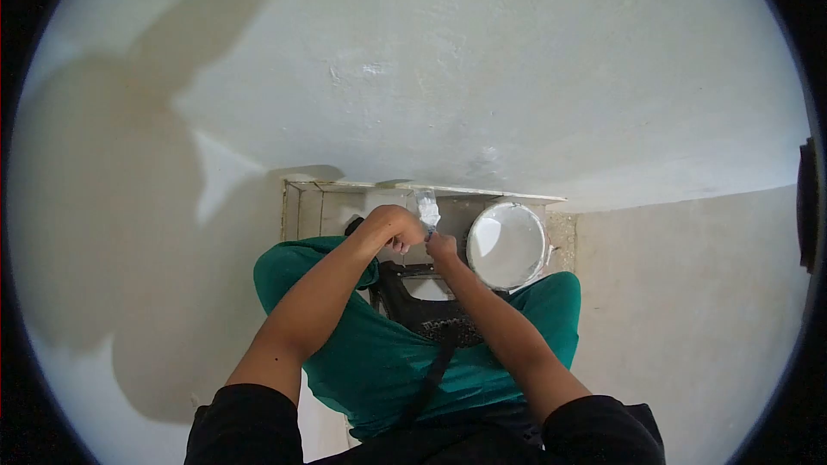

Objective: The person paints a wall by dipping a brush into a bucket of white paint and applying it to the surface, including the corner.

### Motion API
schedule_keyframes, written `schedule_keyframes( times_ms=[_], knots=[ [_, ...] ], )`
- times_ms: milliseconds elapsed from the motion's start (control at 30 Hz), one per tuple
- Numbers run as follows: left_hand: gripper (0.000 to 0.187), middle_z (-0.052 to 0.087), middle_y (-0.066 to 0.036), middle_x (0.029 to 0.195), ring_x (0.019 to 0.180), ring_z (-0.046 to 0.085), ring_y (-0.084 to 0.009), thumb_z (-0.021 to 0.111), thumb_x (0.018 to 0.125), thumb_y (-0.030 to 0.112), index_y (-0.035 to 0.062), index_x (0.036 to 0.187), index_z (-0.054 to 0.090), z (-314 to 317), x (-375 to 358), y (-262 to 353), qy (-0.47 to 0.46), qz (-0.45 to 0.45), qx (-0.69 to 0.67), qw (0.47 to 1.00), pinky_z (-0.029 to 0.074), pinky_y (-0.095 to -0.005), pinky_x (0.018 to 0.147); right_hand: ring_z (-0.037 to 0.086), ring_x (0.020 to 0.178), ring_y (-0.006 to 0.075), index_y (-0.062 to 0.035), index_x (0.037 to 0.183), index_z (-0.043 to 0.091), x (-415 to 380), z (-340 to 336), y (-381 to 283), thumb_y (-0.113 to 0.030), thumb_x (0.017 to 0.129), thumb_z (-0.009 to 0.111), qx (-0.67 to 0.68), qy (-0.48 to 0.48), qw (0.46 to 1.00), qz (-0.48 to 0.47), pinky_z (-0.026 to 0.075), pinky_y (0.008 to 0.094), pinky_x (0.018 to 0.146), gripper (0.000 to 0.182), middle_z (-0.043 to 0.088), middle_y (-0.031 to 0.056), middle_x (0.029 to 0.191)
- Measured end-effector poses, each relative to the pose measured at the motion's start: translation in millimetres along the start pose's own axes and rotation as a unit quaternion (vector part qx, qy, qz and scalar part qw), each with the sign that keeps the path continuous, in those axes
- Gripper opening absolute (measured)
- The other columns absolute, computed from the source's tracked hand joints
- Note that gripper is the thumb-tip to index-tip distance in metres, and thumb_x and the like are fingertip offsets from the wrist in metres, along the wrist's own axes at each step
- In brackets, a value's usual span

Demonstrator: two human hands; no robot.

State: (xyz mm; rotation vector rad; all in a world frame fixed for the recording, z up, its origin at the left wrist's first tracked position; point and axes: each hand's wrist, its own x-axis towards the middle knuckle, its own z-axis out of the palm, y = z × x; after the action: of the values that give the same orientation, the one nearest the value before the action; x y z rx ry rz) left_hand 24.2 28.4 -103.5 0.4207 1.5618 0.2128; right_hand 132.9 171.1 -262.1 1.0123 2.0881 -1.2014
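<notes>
There, the left hand (394,226) was closed around a putty knife (427,208), blade pointing away from the grip, the right hand (441,246) touching just below, nearer the bucket (506,245).

Bucket (506,245) right of both hands (left (392,226), right (441,247)), wall (482,60) behind

1. Two bare hands: the left hand (392,226) and the right hand (441,247), close together.
2. One paint-smeared scraper blade (427,207) at the hands.
3. One white paint bucket (506,244).
4. One black bag (426,306) on the lap.
5. One tiled ledge (301,207).
</notes>
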Motion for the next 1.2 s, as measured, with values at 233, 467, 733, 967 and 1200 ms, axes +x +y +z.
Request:
schedule_keyframes(
  times_ms=[233, 467, 733, 967, 1200],
  knots=[
    [0.021, 0.064, -0.009, 0.069, 0.062, 0.059, -0.0225, 0.045, 0.073, 0.013, 0.0086, 0.071, 0.066, -3.9, -32.8, 4.9, 0.083, -0.017, -0.008, 0.996, 0.046, -0.0384, 0.058, 0.066, 0.089, 0.0263, -0.0099, 0.098, 0.068, 46.9, 39.6, -42.7, -0.031, 0.077, 0.065, -0.422, -0.143, 0.862, -0.24, 0.052, 0.0375, 0.073, 0.03, 0.067, 0.0162, 0.099],
    [0.024, 0.068, -0.013, 0.081, 0.069, 0.063, -0.0219, 0.045, 0.073, 0.012, 0.0042, 0.078, 0.067, -6.1, -48.7, 3.1, 0.085, -0.027, -0.005, 0.996, 0.049, -0.0383, 0.067, 0.066, 0.08, 0.024, -0.0046, 0.091, 0.069, -32.8, 6.6, -94.3, -0.024, 0.081, 0.06, -0.248, -0.03, 0.942, -0.226, 0.05, 0.0353, 0.065, 0.024, 0.068, 0.0135, 0.088],
    [0.03, 0.068, -0.013, 0.091, 0.078, 0.065, -0.0222, 0.043, 0.076, 0.017, 0.0056, 0.088, 0.068, -1.3, -74.0, 6.7, 0.08, -0.027, 0.031, 0.996, 0.049, -0.0396, 0.075, 0.048, 0.061, 0.0125, 0.0025, 0.086, 0.06, -141.3, -47.0, -141.5, -0.017, 0.093, 0.048, 0.274, 0.014, 0.959, -0.07, 0.036, 0.0271, 0.053, 0.024, 0.054, 0.0043, 0.07],
    [0.031, 0.068, -0.012, 0.094, 0.083, 0.065, -0.0227, 0.044, 0.077, 0.021, 0.0058, 0.087, 0.069, -6.0, -59.9, -5.0, 0.085, -0.07, 0.0, 0.994, 0.049, -0.0415, 0.079, 0.044, 0.063, 0.009, 0.0027, 0.083, 0.059, -193.5, -66.3, -140.4, -0.013, 0.096, 0.044, 0.242, 0.039, 0.944, -0.221, 0.036, 0.0244, 0.059, 0.026, 0.051, 0.0021, 0.068],
    [0.024, 0.067, -0.011, 0.082, 0.071, 0.063, -0.0219, 0.047, 0.072, 0.019, 0.0072, 0.077, 0.067, -12.3, -66.3, -15.5, 0.104, -0.067, 0.008, 0.992, 0.048, -0.0378, 0.068, 0.042, 0.06, 0.0083, 0.0032, 0.083, 0.059, -143.7, -27.0, -131.1, -0.013, 0.096, 0.044, 0.239, 0.103, 0.932, -0.254, 0.036, 0.0245, 0.057, 0.025, 0.049, 0.0002, 0.065]
  ],
)
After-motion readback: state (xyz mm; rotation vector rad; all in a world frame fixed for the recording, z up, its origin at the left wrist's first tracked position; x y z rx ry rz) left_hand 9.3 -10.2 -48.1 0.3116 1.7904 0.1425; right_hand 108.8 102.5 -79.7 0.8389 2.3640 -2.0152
